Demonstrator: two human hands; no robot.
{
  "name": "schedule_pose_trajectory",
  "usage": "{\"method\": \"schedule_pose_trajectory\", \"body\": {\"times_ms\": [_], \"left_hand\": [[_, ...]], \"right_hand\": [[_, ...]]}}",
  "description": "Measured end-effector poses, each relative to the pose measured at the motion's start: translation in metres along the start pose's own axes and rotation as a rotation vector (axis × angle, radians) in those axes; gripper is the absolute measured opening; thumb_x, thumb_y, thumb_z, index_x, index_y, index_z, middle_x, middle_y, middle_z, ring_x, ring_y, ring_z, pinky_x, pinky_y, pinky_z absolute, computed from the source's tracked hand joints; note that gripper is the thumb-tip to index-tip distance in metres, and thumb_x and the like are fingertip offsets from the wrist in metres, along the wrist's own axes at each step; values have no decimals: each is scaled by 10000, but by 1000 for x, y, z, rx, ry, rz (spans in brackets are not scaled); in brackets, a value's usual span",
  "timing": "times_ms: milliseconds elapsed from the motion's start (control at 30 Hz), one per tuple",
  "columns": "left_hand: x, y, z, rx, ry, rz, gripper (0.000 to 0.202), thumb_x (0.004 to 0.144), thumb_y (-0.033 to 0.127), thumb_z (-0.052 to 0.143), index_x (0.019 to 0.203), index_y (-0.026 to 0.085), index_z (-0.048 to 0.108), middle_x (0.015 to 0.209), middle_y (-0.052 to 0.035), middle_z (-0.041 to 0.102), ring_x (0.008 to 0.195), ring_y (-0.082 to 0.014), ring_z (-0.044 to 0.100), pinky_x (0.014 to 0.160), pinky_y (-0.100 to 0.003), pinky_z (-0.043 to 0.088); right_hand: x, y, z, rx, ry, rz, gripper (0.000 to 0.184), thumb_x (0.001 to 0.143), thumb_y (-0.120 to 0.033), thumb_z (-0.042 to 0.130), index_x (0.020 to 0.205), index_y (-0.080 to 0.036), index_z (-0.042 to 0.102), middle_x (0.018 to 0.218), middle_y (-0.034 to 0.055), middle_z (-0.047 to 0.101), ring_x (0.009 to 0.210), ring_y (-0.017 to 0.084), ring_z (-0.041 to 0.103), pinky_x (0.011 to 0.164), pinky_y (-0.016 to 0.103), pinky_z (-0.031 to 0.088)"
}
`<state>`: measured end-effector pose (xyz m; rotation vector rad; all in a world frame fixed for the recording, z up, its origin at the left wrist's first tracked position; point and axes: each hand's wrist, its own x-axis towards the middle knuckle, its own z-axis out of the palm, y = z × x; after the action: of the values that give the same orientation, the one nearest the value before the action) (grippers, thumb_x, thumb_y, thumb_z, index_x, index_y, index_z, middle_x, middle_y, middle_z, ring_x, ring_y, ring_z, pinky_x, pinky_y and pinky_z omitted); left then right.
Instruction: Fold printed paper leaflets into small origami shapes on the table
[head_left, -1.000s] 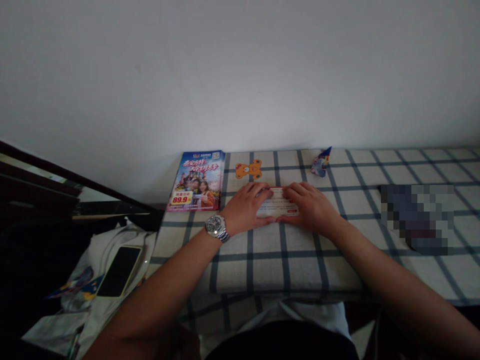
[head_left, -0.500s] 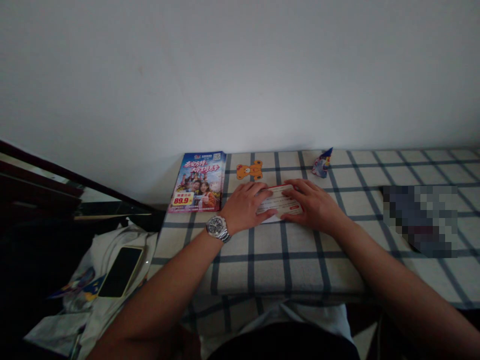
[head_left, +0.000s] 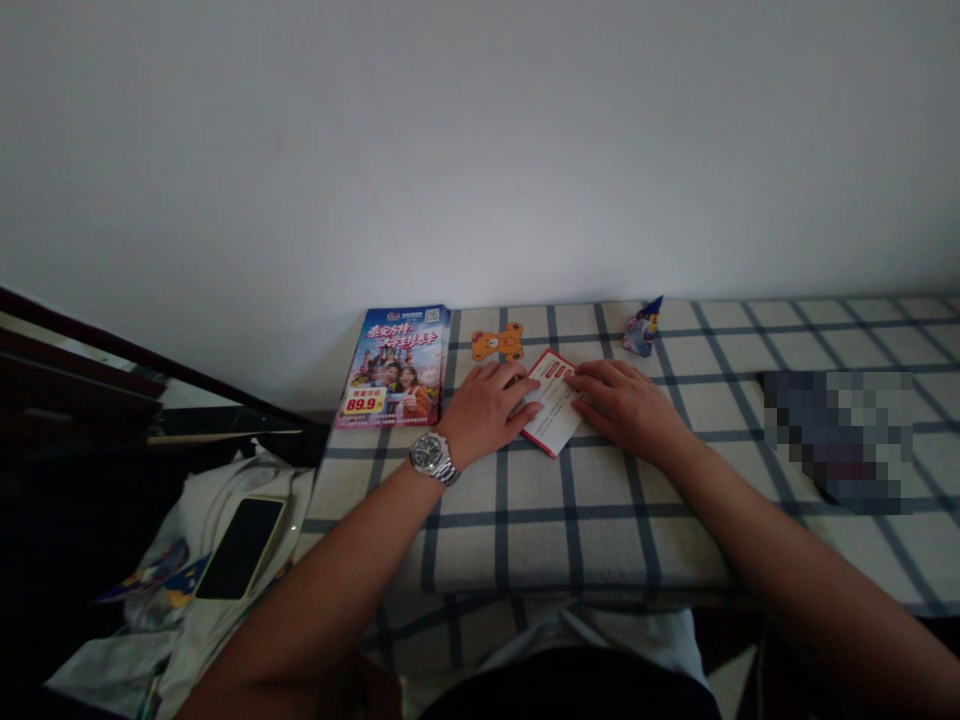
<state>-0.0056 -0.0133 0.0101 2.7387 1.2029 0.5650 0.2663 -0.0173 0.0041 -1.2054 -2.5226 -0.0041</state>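
Observation:
A folded leaflet (head_left: 556, 418), white with red edges and small print, lies at a slant on the checked tablecloth. My left hand (head_left: 486, 412), with a metal watch (head_left: 433, 456) on its wrist, has its fingers and thumb on the leaflet's left edge. From the other side my right hand (head_left: 631, 408) holds the right edge, its fingers curled over the paper. Both hands cover parts of the sheet. Just behind my left hand is a flat orange bear cutout (head_left: 498, 343).
A stack of colourful flyers (head_left: 394, 365) sits at the table's left end. Toward the wall stands a small folded paper piece (head_left: 643, 328). A pixelated dark object (head_left: 832, 440) lies on the right. Beyond the left edge, a phone (head_left: 241, 548) rests on a white bag (head_left: 296, 485).
The folded leaflet has turned from lying nearly level to a slant, with its red border now showing. Both hands have shifted slightly on its edges; the right thumb has drawn back.

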Motion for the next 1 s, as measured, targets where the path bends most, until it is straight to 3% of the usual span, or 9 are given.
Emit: {"method": "schedule_pose_trajectory", "body": {"times_ms": [100, 233, 467, 767, 1000], "left_hand": [[0, -1, 2, -48, -10, 75, 367, 1046, 374, 567, 1374, 225, 636, 1408, -97, 602, 1282, -275, 559, 1132, -498, 444], [0, 1, 1, -74, -40, 131, 417, 1027, 478, 588, 1361, 236, 656, 1439, -94, 588, 1325, -287, 535, 1189, -504, 402], [0, 6, -1, -46, -58, 98, 399, 1037, 519, 554, 1311, 266, 696, 1362, -80, 622, 1239, -285, 574, 1114, -514, 447], [0, 2, 4, -52, -43, 109, 389, 1026, 474, 594, 1339, 256, 674, 1397, -90, 594, 1301, -289, 531, 1154, -514, 421], [-2, 5, 1, -42, -43, 103, 395, 1004, 513, 617, 1301, 265, 696, 1342, -94, 611, 1231, -294, 570, 1097, -527, 460]], "right_hand": [[0, 3, 1, 3, -8, -26, 357, 1034, -291, 558, 1365, -201, 657, 1358, 125, 669, 1226, 325, 619, 1045, 512, 546], [1, 7, 4, 28, -9, -66, 372, 1021, -232, 567, 1383, -194, 645, 1384, 120, 665, 1260, 326, 596, 1070, 524, 532], [1, 9, 8, 76, -12, -94, 448, 994, -143, 559, 1430, -234, 607, 1450, 90, 647, 1346, 327, 552, 1116, 557, 499], [1, 6, -4, 96, 15, -27, 304, 1016, -289, 598, 1296, -204, 683, 1370, 150, 658, 1232, 324, 625, 1047, 528, 546], [1, 12, 0, 161, 7, -91, 329, 1002, -264, 611, 1324, -252, 679, 1404, 117, 668, 1262, 325, 626, 1054, 558, 534]]}}
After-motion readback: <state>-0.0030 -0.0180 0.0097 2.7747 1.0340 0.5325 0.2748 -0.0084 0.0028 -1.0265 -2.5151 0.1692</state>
